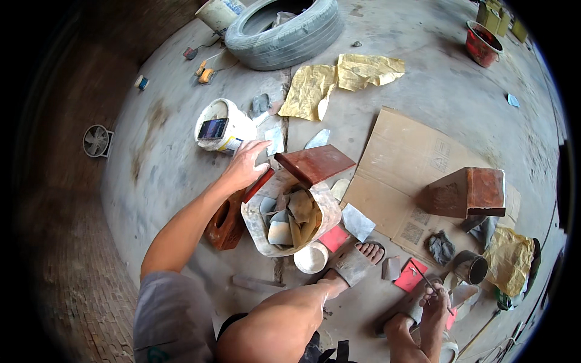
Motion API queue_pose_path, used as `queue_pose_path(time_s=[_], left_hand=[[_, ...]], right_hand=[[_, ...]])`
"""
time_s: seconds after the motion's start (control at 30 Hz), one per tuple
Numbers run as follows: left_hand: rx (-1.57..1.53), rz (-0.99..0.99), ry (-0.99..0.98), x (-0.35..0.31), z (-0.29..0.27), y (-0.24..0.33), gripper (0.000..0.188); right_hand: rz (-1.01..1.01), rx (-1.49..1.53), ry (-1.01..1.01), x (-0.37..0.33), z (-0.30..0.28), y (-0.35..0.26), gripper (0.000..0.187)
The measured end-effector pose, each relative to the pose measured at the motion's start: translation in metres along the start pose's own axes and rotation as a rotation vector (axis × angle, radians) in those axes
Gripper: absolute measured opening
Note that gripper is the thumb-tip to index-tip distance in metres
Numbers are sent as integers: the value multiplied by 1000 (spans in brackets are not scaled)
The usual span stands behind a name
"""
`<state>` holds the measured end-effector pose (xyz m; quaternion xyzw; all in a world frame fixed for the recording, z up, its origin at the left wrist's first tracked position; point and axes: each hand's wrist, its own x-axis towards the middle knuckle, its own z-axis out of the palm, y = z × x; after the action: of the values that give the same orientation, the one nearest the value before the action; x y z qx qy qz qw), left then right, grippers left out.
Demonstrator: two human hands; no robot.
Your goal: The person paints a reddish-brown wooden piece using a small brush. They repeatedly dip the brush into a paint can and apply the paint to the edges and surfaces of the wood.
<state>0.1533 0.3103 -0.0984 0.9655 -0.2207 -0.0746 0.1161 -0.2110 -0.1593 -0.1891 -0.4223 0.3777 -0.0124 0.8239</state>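
As right fingers (431,291) pinch rod (422,273), left fingers (259,146) parted, near bucket (245,128)

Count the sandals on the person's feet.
2. One sandal is just right of the small white tub; the other sandal is further right and lower, partly hidden by the right hand.

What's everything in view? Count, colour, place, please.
tyre: one, grey, top centre
fan: one, pale, far left
phone: one, dark, atop white bucket
pail: one, red, upper right
paper: several, yellow, below tyre, lower right
cardboard: one, brown, right
block: one, reddish, on cardboard
container: one, whitish, centre, holding scraps
board: one, reddish, over container's far rim
slotted box: one, reddish, left of container
tub: one, white, below container
smaller clutter: many, mixed, floor
legs: two, lower edge
left hand: one, near white bucket
right hand: one, on slim dark tool
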Motion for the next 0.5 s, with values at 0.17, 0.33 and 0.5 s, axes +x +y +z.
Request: queue_pose_path(time_s=[0.17,0.33,0.5], left_hand=[[-83,-18,-128,16,-1,8,62],[-179,-24,-199,44,-4,-14,51],[-439,-544,-448,99,14,-9,48]], right_hand=[[12,-34,10,-3,5,-5,28],[6,-22,8,-3,2,-8,29],[33,10,8,-3,-4,-4,30]])
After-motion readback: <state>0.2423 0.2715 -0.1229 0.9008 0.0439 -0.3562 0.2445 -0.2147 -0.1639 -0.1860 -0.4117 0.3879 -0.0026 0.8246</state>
